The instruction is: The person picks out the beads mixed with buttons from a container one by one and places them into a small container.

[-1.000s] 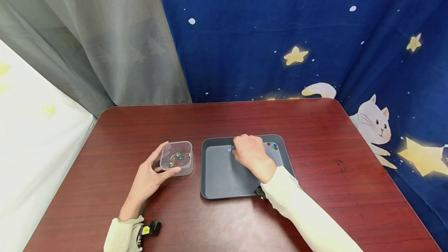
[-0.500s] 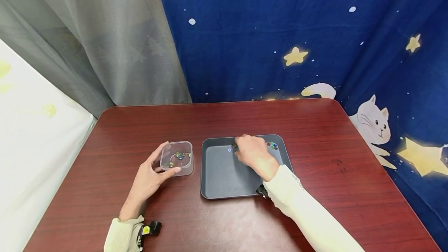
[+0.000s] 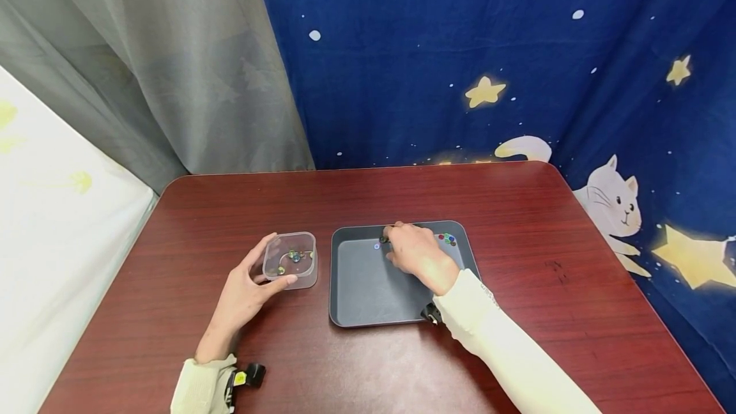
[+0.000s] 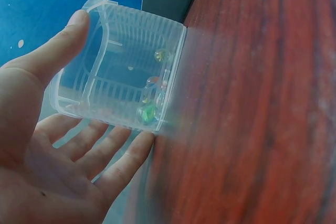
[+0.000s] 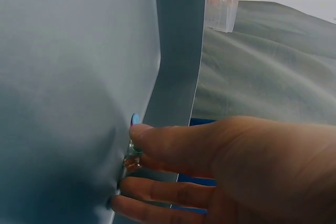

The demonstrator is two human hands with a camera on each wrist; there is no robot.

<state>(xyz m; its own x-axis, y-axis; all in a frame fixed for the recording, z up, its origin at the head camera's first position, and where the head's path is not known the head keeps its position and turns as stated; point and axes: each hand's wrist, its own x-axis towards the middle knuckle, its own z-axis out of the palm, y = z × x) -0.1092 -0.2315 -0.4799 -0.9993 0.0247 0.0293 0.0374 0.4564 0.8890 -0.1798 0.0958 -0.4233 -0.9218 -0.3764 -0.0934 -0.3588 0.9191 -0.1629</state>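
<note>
My left hand (image 3: 244, 289) grips a clear plastic box (image 3: 307, 278), thumb on one side and fingers along the other. Several glass marbles (image 4: 148, 113) lie inside it. Over the far part of a dark grey tray (image 3: 368, 299), my right hand (image 3: 416, 251) reaches down with bent fingers. In the right wrist view its thumb and forefinger pinch at a clear glass marble (image 5: 132, 162) low by the tray wall, the other fingers spread beside it. A small pale blue disc (image 3: 377, 246) lies just left of the fingertips, and shows by the thumb tip in the right wrist view.
Several small coloured discs (image 3: 448, 240), red, green and blue, cluster in the tray's far right corner. The box stands left of the tray on a reddish-brown wooden table (image 3: 356, 369). Grey and blue curtains (image 3: 414, 82) hang behind the table's far edge.
My right hand has shifted slightly right, so the pale disc shows more apart from the fingertips. The left hand and the box have stayed still.
</note>
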